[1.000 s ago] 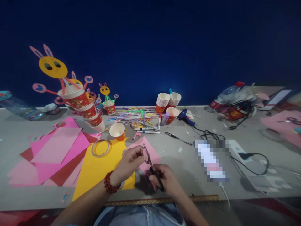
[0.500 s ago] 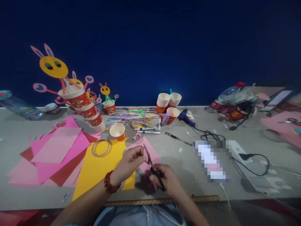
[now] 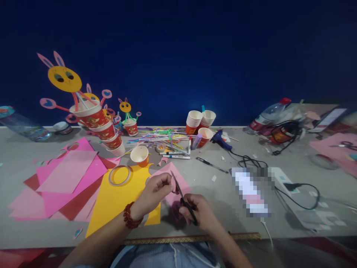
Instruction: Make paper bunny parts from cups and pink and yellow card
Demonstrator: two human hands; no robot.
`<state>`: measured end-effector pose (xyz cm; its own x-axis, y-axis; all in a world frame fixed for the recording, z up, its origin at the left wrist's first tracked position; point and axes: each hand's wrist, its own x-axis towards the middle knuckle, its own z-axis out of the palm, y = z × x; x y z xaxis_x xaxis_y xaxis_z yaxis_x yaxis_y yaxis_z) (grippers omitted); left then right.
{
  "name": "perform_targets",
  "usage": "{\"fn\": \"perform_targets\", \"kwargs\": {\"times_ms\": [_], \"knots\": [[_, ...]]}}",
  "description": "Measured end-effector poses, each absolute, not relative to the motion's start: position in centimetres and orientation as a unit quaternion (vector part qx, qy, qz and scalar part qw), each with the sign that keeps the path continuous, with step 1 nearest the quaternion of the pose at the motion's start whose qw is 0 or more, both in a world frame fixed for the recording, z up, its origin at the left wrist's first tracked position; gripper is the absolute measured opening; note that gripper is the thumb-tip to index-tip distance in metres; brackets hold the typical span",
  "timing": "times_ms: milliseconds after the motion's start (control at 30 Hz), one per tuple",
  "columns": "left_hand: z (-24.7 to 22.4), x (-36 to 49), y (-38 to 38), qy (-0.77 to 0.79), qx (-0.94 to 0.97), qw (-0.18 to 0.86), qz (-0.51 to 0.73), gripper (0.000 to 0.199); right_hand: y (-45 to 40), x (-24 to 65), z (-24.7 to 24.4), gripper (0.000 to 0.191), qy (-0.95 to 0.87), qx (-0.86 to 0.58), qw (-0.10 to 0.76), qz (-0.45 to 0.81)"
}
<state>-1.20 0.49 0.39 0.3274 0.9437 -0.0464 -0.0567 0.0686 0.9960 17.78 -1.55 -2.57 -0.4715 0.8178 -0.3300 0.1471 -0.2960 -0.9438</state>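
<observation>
My right hand is closed round the black handles of a pair of scissors, whose blades point up and away to the left. Just left of the blades, my left hand pinches a small piece of pink paper, mostly covered by the fingers. The blades pass right beside this piece; whether they touch it I cannot tell. Beneath both hands lies a pink sheet, partly in shadow. A yellow sheet with cut-out edges extends under my left wrist, with a roll of tape on it.
Pink and red sheets are piled at left, near paper cups with bunny figures. A white-rimmed cup, straws and markers lie ahead. Rightward are a glue gun, a pen, a blurred phone and cables.
My right hand and the scissors have shifted very slightly to the right. A pink strip that showed below the scissors handles is no longer visible there. My left hand has hardly moved.
</observation>
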Motion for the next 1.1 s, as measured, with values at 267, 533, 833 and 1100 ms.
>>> {"fn": "perform_targets", "kwargs": {"times_ms": [267, 533, 833, 1100], "knots": [[0.4, -1.1, 0.5, 0.402, 0.542, 0.608, 0.418, 0.017, -1.6, 18.2, -3.6, 0.048, -0.552, -0.443, 0.252, 0.66], [0.4, -1.3, 0.5, 0.385, 0.544, 0.627, 0.403, 0.015, -0.8, 19.2, -3.3, 0.043, -0.541, -0.461, 0.331, 0.621], [-0.7, -0.8, 0.5, 0.419, 0.595, 0.618, 0.299, 0.012, 1.5, 17.4, -0.8, 0.032, -0.508, -0.431, 0.438, 0.604], [0.1, -1.5, 0.7, 0.444, 0.625, 0.573, 0.29, 0.005, 1.3, 17.0, -1.4, 0.031, -0.466, -0.43, 0.468, 0.616]]}}
